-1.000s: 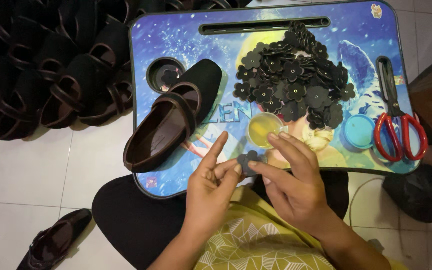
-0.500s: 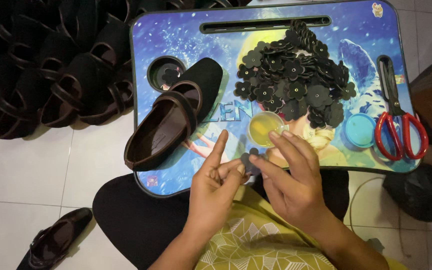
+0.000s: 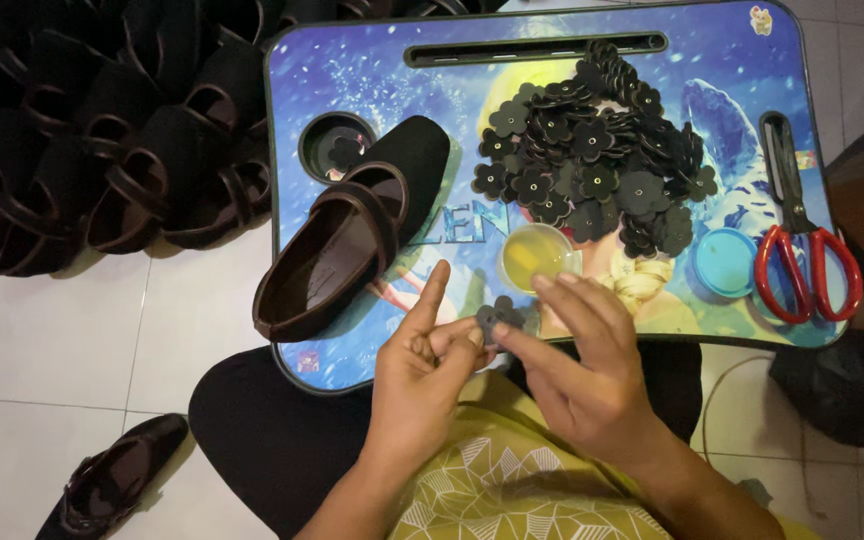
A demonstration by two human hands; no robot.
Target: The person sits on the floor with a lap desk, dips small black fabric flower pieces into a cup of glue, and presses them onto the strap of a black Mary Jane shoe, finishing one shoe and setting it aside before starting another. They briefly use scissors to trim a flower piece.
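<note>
Head view shows me both hands over the lap tray's (image 3: 352, 360) near edge. I think the little black flower piece (image 3: 498, 317) could slip and drop, since only fingertips pinch it. My left hand (image 3: 422, 375) and right hand (image 3: 577, 375) both grip it, near the cup of yellow glue (image 3: 537, 257).

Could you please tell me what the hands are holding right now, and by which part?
A small black flower-shaped piece, pinched at its edges between the fingertips of the left hand and right hand.
</note>
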